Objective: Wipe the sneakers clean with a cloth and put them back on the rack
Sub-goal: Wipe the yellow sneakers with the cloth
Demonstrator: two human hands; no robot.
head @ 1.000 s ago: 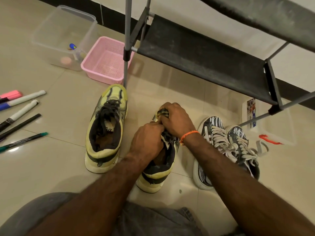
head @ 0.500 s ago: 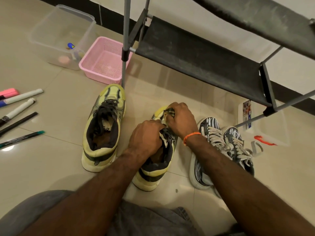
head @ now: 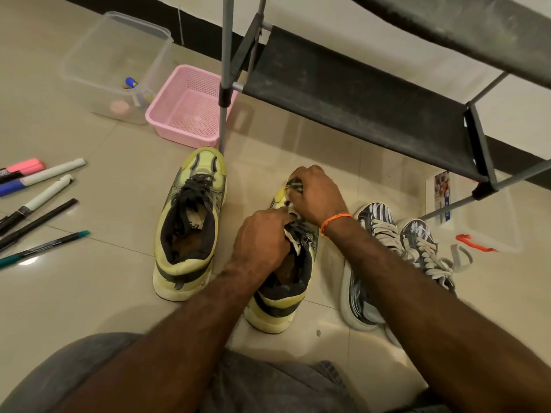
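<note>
Head view, Ana: what are the hands doing?

Ben: Both hands work on one yellow sneaker (head: pixel 280 296) standing on the floor (head: pixel 104 293). The left hand (head: pixel 262 239) has its fingers curled round the tongue and laces, steadying it. The right hand (head: pixel 317 195) has its fingers closed on a dark striped cloth (head: pixel 295 184), pressed onto the toe.

Ana: How far along is the job?

Ben: Early to middle, I judge. Wiping is under way on this shoe. Its yellow mate (head: pixel 190 222) stands just left of the fingers, untouched by either hand. A striped black-and-white pair (head: pixel 393 251) lies just right of the right wrist. All four shoes are on the floor, and the rack shelf (head: pixel 357 93) beyond the fingers holds nothing, so every return remains.

Ana: Any containers?

Ben: Far left beyond the fingers, a clear tub (head: pixel 113 64) holds a blue-capped item and a round peach one. Beside it, a pink basket (head: pixel 190 105) looks nearly empty. To the right, a clear box with a red handle (head: pixel 477 222); its contents are unclear. Markers (head: pixel 38 198) lie far left.
</note>
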